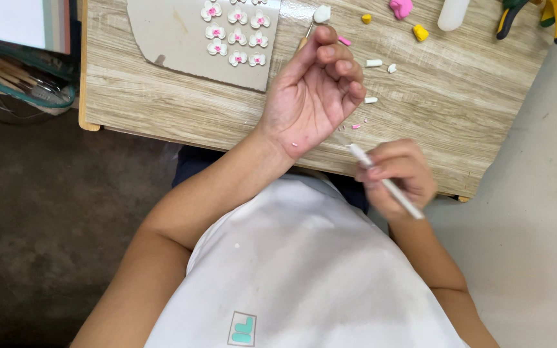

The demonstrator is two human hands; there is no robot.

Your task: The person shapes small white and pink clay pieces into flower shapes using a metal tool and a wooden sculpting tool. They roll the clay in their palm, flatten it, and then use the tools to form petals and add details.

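My left hand (311, 90) lies palm up over the wooden table (162, 96), fingers curled. It pinches a thin stick (305, 35) whose tip carries a small white clay piece (322, 13). My right hand (398, 177) hovers at the table's near edge, closed around a slim white tool (388, 183) that points up-left toward the left palm; it is slightly blurred. Just left of the left hand lies a grey board (169, 38) with several white clay flowers (236, 35) with pink centres.
Small white clay bits (374, 63), a pink lump (400, 8) and yellow bits (420, 32) are scattered beyond the hands. A white bottle (452, 13) and pliers with green and yellow handles (536, 14) lie at the far right. A tray of sticks (20, 80) sits left of the table.
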